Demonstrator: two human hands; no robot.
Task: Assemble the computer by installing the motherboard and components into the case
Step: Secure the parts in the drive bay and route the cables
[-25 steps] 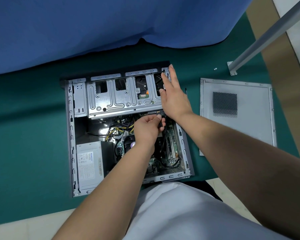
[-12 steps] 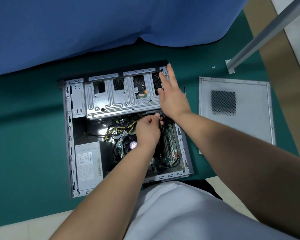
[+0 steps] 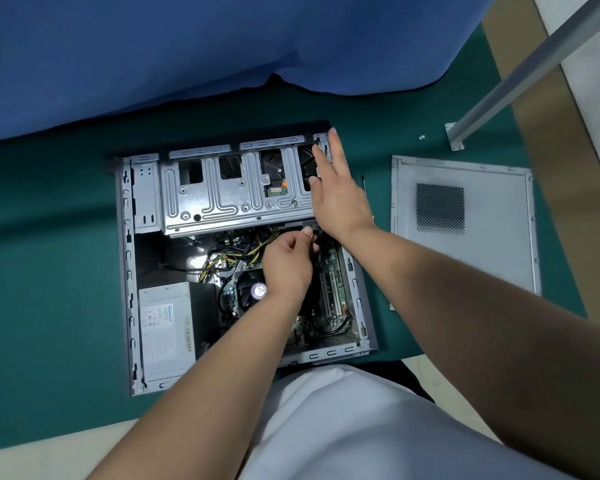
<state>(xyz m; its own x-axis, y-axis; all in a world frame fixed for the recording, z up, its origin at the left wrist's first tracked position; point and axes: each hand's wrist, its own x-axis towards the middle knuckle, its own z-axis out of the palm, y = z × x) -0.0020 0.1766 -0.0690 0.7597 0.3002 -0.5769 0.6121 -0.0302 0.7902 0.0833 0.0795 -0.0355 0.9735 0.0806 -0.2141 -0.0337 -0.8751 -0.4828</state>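
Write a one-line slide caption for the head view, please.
Left hand pinches a cable inside the open computer case; right hand rests flat on it.

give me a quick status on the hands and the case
Left hand pinching a black connector under the drive cage. Right hand flat on the cage's right end. Case open, side panel off; cables crowd the motherboard.

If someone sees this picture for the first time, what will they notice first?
The open case lying flat on the green mat, its cables and board exposed. Both hands are in it: the left hand pinches a black cable under the drive cage, the right hand lies flat on the cage. The side panel lies to the right.
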